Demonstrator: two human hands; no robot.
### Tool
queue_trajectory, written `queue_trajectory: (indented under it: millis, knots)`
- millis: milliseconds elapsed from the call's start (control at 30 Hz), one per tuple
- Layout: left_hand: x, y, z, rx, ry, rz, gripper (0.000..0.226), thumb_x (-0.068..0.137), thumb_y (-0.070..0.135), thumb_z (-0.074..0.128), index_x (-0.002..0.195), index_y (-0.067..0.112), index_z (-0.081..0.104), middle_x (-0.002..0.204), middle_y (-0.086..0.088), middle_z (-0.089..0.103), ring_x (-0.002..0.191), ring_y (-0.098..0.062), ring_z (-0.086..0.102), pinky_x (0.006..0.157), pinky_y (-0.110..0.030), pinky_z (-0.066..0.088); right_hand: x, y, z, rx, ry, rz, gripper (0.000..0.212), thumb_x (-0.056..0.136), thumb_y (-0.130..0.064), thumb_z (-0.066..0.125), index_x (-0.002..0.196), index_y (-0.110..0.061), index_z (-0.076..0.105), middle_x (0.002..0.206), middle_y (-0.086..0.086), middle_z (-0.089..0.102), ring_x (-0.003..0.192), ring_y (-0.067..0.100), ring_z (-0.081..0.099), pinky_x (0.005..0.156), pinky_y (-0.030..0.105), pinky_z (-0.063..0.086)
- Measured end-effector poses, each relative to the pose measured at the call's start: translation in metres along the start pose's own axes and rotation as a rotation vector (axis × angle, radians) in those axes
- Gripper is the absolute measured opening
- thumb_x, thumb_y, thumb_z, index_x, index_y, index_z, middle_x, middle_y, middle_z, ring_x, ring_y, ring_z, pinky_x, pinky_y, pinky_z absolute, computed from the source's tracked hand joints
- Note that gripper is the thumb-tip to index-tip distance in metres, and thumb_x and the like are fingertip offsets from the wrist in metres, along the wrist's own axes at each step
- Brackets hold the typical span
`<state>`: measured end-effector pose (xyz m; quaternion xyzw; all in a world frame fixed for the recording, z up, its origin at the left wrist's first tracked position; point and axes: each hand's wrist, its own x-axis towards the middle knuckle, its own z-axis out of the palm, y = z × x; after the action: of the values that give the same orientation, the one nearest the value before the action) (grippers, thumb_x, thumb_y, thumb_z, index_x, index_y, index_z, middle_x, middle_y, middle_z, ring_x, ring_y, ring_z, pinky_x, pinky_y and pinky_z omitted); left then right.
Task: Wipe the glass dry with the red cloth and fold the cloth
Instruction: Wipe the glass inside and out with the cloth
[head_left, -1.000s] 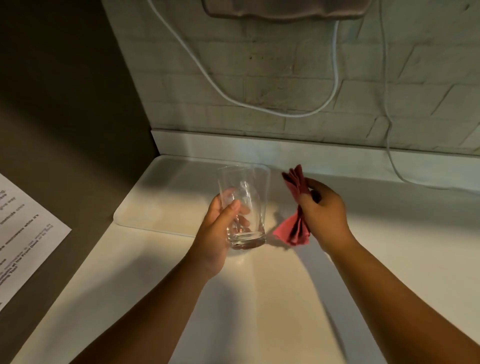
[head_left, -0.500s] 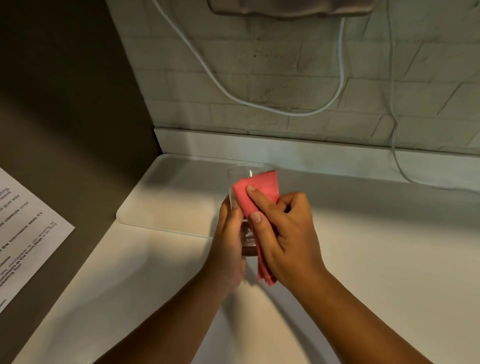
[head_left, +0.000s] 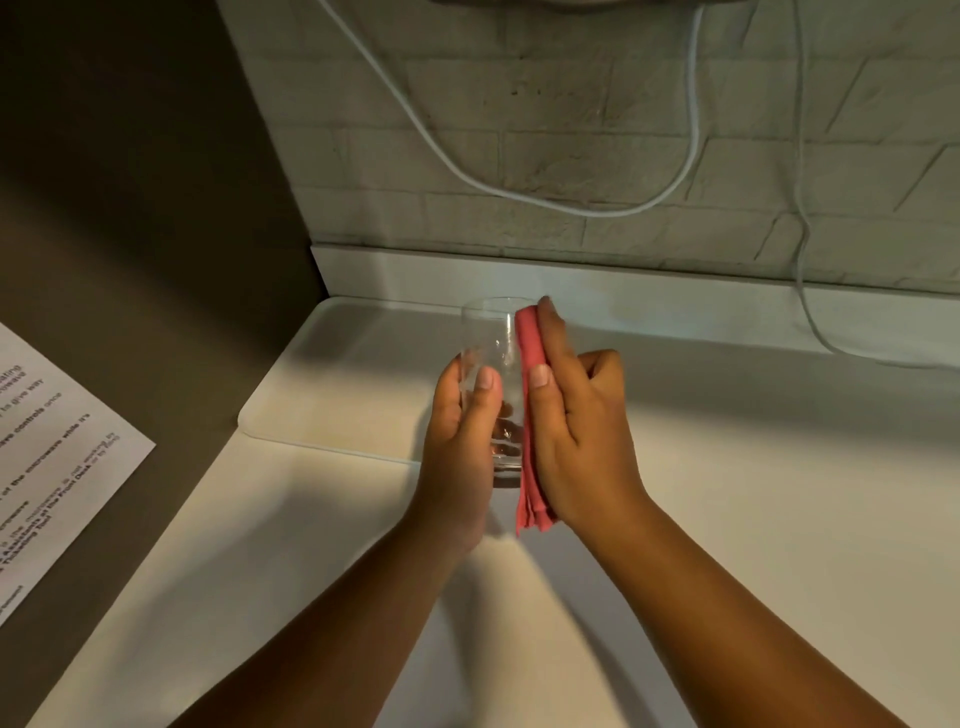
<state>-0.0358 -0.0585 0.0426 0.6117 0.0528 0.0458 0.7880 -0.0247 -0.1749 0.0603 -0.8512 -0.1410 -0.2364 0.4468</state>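
Note:
A clear drinking glass (head_left: 491, 338) is held upright above the white counter, rim tipped a little away from me. My left hand (head_left: 460, 447) wraps its lower left side, thumb across the front. A folded red cloth (head_left: 530, 415) lies pressed flat against the glass's right side under my right hand (head_left: 582, 431). The cloth's layered lower end hangs below the glass base. The glass's right wall is hidden behind cloth and fingers.
A white tray (head_left: 322, 415) lies on the counter (head_left: 779, 493) by the back left corner. White cables (head_left: 519, 195) droop along the brick wall. A printed paper sheet (head_left: 47, 467) lies on the dark surface at left.
My right hand brought the red cloth from beside the glass onto it, then slid it from the front face round to the right side. The glass stayed in my left hand.

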Motion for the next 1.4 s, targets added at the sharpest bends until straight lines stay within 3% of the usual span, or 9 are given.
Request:
queue_trajectory:
  millis: [300, 433, 567, 667, 867, 1000, 1133, 1300, 1400]
  knots:
    - [0.006, 0.006, -0.01, 0.057, 0.047, 0.028, 0.06, 0.097, 0.062, 0.05, 0.15, 0.033, 0.051, 0.132, -0.003, 0.075, 0.118, -0.021, 0.075, 0.097, -0.042, 0.062, -0.002, -0.007, 0.017, -0.032, -0.076, -0.094, 0.051, 0.101, -0.057, 0.03, 0.151, -0.054, 0.019, 0.102, -0.007, 0.032, 0.084, -0.005, 0.043, 0.069, 0.008, 0.044]
    - [0.003, 0.005, -0.01, 0.057, 0.018, -0.027, 0.076, 0.087, 0.071, 0.056, 0.154, 0.036, 0.045, 0.142, -0.011, 0.067, 0.121, -0.029, 0.073, 0.101, -0.055, 0.059, 0.01, -0.001, 0.019, 0.062, -0.012, 0.0, 0.05, 0.102, -0.055, 0.025, 0.152, -0.052, 0.016, 0.102, -0.001, 0.037, 0.089, -0.015, 0.04, 0.076, -0.001, 0.035]
    - [-0.001, 0.006, -0.009, 0.028, 0.023, -0.033, 0.065, 0.094, 0.062, 0.055, 0.151, 0.032, 0.049, 0.119, -0.022, 0.066, 0.103, -0.027, 0.073, 0.091, -0.049, 0.06, 0.014, 0.004, 0.017, 0.167, -0.005, 0.102, 0.049, 0.105, -0.052, 0.023, 0.153, -0.048, 0.016, 0.102, 0.003, 0.043, 0.09, -0.011, 0.045, 0.076, 0.0, 0.036]
    - [0.003, 0.012, -0.013, -0.007, 0.048, -0.044, 0.059, 0.098, 0.057, 0.052, 0.149, 0.028, 0.051, 0.128, -0.017, 0.073, 0.112, -0.036, 0.075, 0.092, -0.052, 0.06, 0.0, -0.003, 0.019, 0.187, -0.062, 0.043, 0.051, 0.103, -0.054, 0.025, 0.153, -0.052, 0.014, 0.103, -0.002, 0.04, 0.09, -0.008, 0.046, 0.078, 0.004, 0.039]
    - [0.002, 0.012, -0.017, 0.064, 0.047, -0.006, 0.052, 0.1, 0.056, 0.048, 0.145, 0.031, 0.056, 0.127, -0.005, 0.077, 0.114, -0.023, 0.077, 0.09, -0.04, 0.063, 0.002, -0.012, 0.02, 0.004, -0.107, -0.132, 0.05, 0.101, -0.055, 0.031, 0.149, -0.059, 0.016, 0.104, -0.009, 0.028, 0.09, -0.008, 0.04, 0.072, 0.006, 0.041]
    - [-0.008, 0.006, -0.011, 0.028, 0.027, -0.077, 0.07, 0.092, 0.06, 0.054, 0.155, 0.03, 0.046, 0.14, -0.015, 0.068, 0.118, -0.033, 0.074, 0.1, -0.056, 0.06, 0.034, -0.007, 0.018, 0.098, -0.025, 0.045, 0.051, 0.101, -0.056, 0.027, 0.151, -0.05, 0.025, 0.105, 0.002, 0.038, 0.085, -0.012, 0.044, 0.075, -0.001, 0.035]
    - [-0.007, 0.013, -0.013, -0.089, 0.04, -0.109, 0.054, 0.096, 0.056, 0.056, 0.144, 0.03, 0.059, 0.134, -0.015, 0.073, 0.116, -0.031, 0.076, 0.094, -0.046, 0.063, 0.026, -0.004, 0.02, 0.248, -0.062, 0.147, 0.048, 0.105, -0.05, 0.027, 0.153, -0.047, 0.024, 0.105, 0.004, 0.043, 0.085, -0.011, 0.048, 0.074, 0.0, 0.036]
    - [0.002, 0.026, -0.024, -0.161, 0.019, -0.218, 0.076, 0.091, 0.066, 0.051, 0.147, 0.016, 0.057, 0.136, -0.024, 0.071, 0.124, -0.039, 0.071, 0.109, -0.055, 0.053, -0.016, -0.015, 0.027, 0.193, -0.175, 0.036, 0.054, 0.096, -0.061, 0.03, 0.149, -0.058, 0.018, 0.105, -0.01, 0.034, 0.092, -0.011, 0.044, 0.078, 0.003, 0.039]
    - [-0.001, 0.023, -0.024, -0.11, 0.001, -0.236, 0.071, 0.098, 0.064, 0.048, 0.146, 0.012, 0.058, 0.136, -0.024, 0.07, 0.123, -0.037, 0.071, 0.109, -0.054, 0.053, -0.016, -0.017, 0.023, 0.044, -0.178, -0.059, 0.054, 0.096, -0.062, 0.03, 0.149, -0.059, 0.018, 0.105, -0.008, 0.032, 0.089, -0.006, 0.043, 0.073, 0.009, 0.045]
